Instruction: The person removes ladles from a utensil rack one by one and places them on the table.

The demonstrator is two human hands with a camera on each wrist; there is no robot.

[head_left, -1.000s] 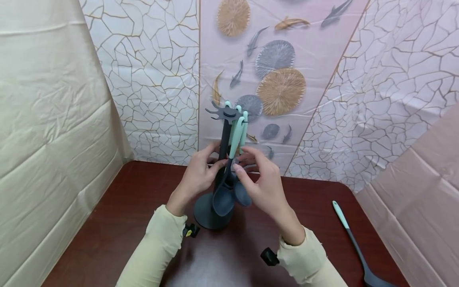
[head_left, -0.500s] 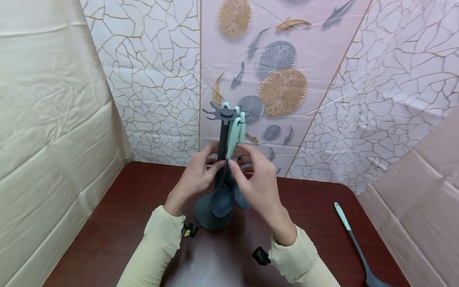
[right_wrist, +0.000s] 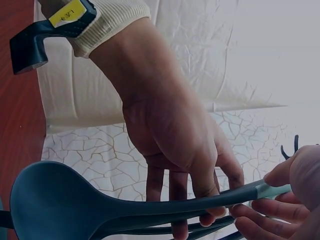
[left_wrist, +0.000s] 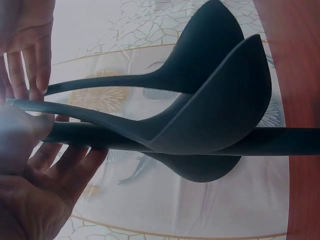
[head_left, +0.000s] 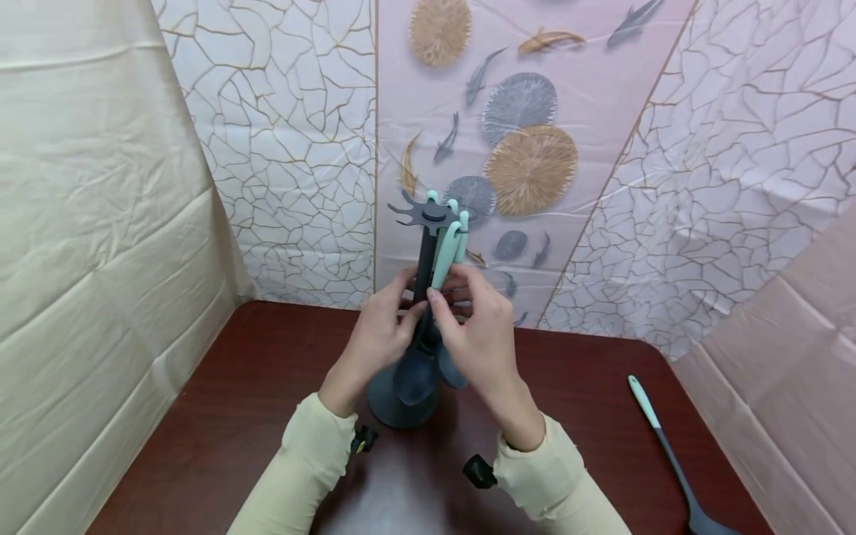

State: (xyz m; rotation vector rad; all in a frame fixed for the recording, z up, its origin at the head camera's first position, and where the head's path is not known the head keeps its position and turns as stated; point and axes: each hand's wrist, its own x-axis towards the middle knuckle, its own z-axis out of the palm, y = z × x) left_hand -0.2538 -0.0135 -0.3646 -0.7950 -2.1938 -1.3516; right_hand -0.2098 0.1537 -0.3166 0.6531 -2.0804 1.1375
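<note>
A dark utensil stand with a round base and a hooked top stands upright on the table. My left hand grips its pole, the thumb in front and the fingers behind. A dark spoon with a mint handle hangs from a hook at the front right. My right hand pinches that handle near where mint meets dark. The right wrist view shows the spoon's bowl pointing away from both hands. Behind it hangs a second dark-bowled utensil. Further mint handle tops show at the rear; their lower parts are mostly hidden.
A dark turner with a mint handle lies along the right side of the brown table, its head cut off by the frame. Patterned cloth hangs behind the table, with plain cloth on both sides.
My right hand has moved left, its thumb coming up onto the spoon's handle. The spoon's handle leans closer to the pole. My left hand stays at the pole.
</note>
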